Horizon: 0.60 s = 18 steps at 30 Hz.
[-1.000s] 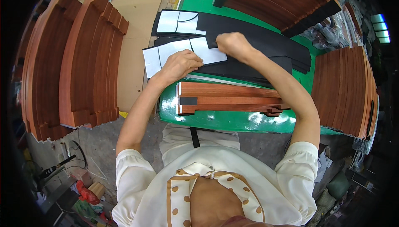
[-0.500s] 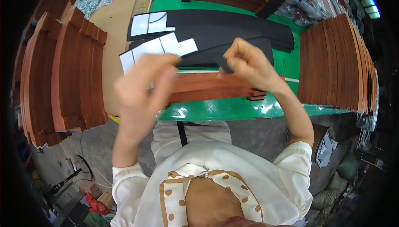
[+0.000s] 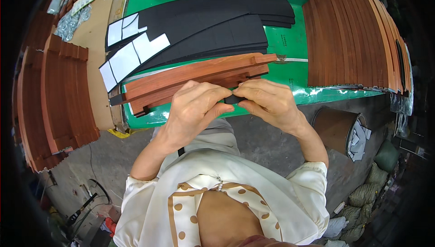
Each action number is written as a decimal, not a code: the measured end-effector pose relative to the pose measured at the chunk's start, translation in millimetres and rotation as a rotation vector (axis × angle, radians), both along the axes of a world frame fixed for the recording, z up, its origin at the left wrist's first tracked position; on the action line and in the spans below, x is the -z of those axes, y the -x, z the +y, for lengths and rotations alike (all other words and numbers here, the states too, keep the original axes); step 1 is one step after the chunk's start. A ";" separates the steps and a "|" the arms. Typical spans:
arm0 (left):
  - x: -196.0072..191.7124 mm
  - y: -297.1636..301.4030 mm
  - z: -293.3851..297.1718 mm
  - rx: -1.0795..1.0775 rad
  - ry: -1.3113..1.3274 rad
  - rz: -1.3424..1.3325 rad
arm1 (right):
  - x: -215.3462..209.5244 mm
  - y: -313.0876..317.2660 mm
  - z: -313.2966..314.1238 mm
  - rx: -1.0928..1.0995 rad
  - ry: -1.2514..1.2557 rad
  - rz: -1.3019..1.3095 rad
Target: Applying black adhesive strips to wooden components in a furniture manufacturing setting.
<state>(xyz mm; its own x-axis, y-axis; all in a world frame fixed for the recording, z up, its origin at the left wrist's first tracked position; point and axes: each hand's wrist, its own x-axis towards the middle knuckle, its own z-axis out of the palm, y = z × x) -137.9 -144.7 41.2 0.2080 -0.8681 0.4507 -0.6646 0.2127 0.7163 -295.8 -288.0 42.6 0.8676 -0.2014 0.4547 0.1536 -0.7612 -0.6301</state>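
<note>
A small black piece, apparently soft foam, is pinched between my two hands just in front of the table's near edge. My left hand grips its left end with thumb and fingers closed. My right hand closes on its right end, fingertips almost touching those of the left. Right behind the hands lies a reddish-brown wooden bar, slanting up to the right, with a black piece at its left end. Beyond it are stacked black sheets, with white backing paper on their left part.
The green tabletop carries all this. Tall stacks of brown wooden pieces stand right and left. A brown bin with white scraps sits on the floor at right. Clear plastic bags lie at the far left.
My hands have come together and nearer to my body, now both on the black piece. The wooden bar appears more slanted, and the whole view has shifted.
</note>
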 end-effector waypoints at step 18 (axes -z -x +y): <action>36.9 23.5 -89.0 -0.282 -0.111 -0.261 | 13.0 11.5 -83.3 0.242 0.311 0.114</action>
